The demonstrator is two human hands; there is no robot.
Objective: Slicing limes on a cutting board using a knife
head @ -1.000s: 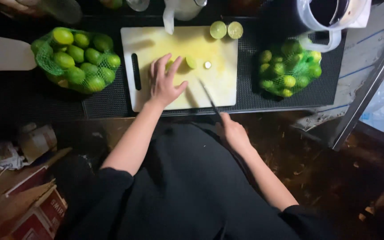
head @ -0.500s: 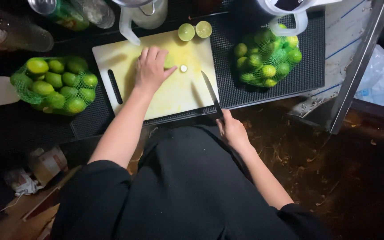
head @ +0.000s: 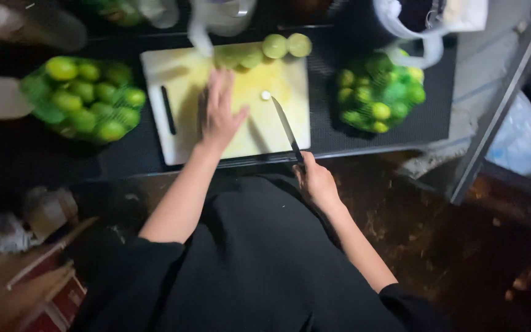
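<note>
Left hand (head: 219, 117): open, fingers spread, palm down on the cutting board (head: 176, 80); blurred, so whether anything lies under the palm cannot be told.
Right hand (head: 316, 182): closed around the handle of the knife (head: 286, 126), at the near edge of the board.
Knife: blade flat-angled over the board, long axis running from the right hand away and slightly leftward; its tip ends close to a small pale lime piece (head: 266, 95).
Lime halves (head: 286, 45): two, cut faces up, side by side at the far right corner of the board, beyond both hands.
Key relation: the small piece lies between the left fingertips and the knife tip; the left hand is the nearer hand to it.
Left bag of limes (head: 84, 98): mesh, just beside the board's left edge.
Right bag of limes (head: 379, 92): mesh, right of the board, apart from the knife hand.
Surface: dark mat (head: 419, 123) under board and bags.
</note>
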